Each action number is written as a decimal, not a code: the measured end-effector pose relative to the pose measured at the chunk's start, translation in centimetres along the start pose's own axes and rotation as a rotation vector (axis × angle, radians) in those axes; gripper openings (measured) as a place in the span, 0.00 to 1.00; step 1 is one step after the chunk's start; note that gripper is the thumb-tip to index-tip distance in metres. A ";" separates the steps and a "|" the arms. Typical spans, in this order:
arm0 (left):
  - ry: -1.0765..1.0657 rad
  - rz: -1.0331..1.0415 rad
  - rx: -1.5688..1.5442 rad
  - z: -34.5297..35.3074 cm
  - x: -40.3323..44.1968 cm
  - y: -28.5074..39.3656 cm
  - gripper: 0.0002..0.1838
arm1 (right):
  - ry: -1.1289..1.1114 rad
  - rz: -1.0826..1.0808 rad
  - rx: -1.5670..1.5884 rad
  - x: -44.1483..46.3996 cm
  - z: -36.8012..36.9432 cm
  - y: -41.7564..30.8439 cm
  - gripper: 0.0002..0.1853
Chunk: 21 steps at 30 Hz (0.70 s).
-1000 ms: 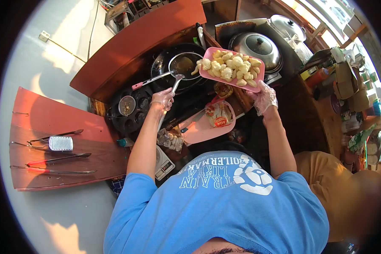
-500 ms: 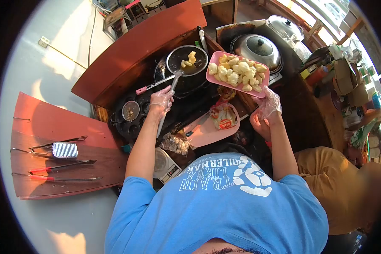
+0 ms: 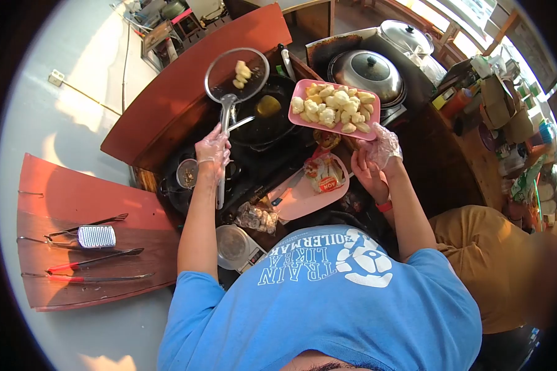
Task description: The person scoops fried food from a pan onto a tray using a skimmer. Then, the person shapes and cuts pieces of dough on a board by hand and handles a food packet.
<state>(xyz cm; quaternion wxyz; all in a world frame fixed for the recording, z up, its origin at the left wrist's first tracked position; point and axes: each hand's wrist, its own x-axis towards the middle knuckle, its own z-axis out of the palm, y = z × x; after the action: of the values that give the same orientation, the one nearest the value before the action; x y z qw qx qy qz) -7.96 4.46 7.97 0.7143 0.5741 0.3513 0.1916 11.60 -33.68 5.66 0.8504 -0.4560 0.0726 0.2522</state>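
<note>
My left hand (image 3: 213,148), in a clear plastic glove, is closed around the long metal handle of a strainer (image 3: 211,83). A few pale yellow fried pieces (image 3: 242,73) lie in its mesh, which is raised beside and partly over a dark wok (image 3: 278,133) with oil in it. A thin metal rod (image 3: 241,122) shows beyond the handle, its other end hidden. My right hand (image 3: 385,148), also gloved, grips the near right corner of a pink tray (image 3: 298,120) heaped with pale fried pieces (image 3: 337,108).
Another person's bare hand (image 3: 369,176) with a red wristband is close below my right hand. A lidded pot (image 3: 368,77) stands behind the tray. Nearer me are a pink board (image 3: 303,201) with a plastic packet (image 3: 325,174) and a scale (image 3: 249,255). Tongs (image 3: 99,260) lie on the left shelf.
The strainer with its fried pieces has moved left, away from the tray, and looks higher. More of the wok's oil now shows. My right hand still holds the tray; the view has shifted slightly.
</note>
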 end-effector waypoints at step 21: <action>0.023 0.043 0.054 3.7 -2.9 0.5 0.23 | -0.302 -0.338 -0.577 6.5 -3.7 2.2 0.11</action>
<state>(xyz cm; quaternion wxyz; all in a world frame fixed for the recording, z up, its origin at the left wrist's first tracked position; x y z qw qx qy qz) -7.20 0.05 9.67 0.6903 0.5984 0.3522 0.2036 16.55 -33.35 -0.38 0.7178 -0.6402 -0.2041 0.1824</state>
